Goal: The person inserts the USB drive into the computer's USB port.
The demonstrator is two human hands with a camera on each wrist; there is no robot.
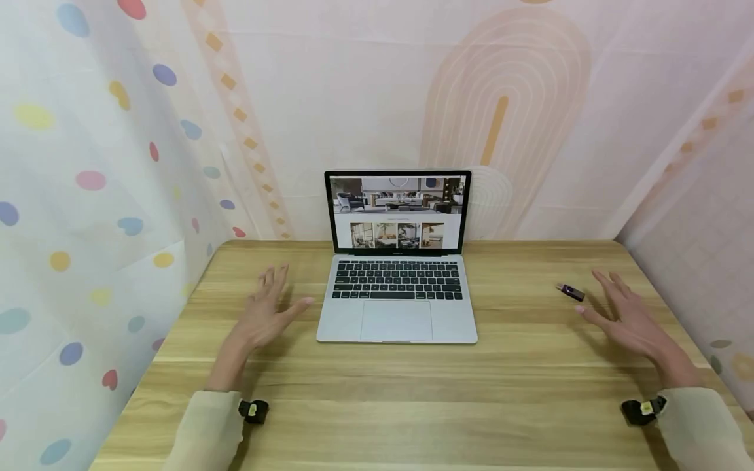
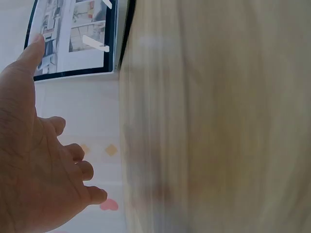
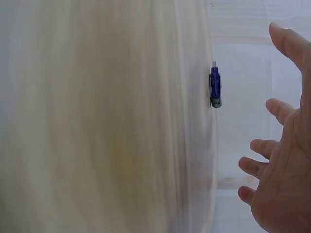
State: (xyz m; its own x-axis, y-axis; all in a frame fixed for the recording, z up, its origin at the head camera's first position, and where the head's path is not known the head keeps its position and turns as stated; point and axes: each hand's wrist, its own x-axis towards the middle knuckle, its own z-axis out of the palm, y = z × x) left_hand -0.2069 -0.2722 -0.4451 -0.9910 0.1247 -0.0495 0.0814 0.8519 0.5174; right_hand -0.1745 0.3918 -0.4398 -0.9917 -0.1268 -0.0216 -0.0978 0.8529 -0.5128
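An open silver laptop [image 1: 396,320] stands at the back middle of the table, its lit screen [image 1: 398,212] showing furniture pictures. To its left, my left hand [image 1: 265,317] hovers over the wood with fingers spread and holds nothing. A small dark purple USB stick [image 1: 571,292] with a metal plug lies on the table to the right of the laptop. My right hand [image 1: 630,320] is just right of the stick, apart from it, fingers spread and holding nothing. The right wrist view shows the USB stick [image 3: 215,88] beyond the thumb, and the left wrist view shows part of the laptop screen [image 2: 73,39].
The wooden table [image 1: 389,405] ends against a patterned curtain [image 1: 365,98] at the back. A dotted curtain [image 1: 106,216] hangs along the left side, another cloth along the right. Black wrist cameras [image 1: 254,411] sit at both cuffs.
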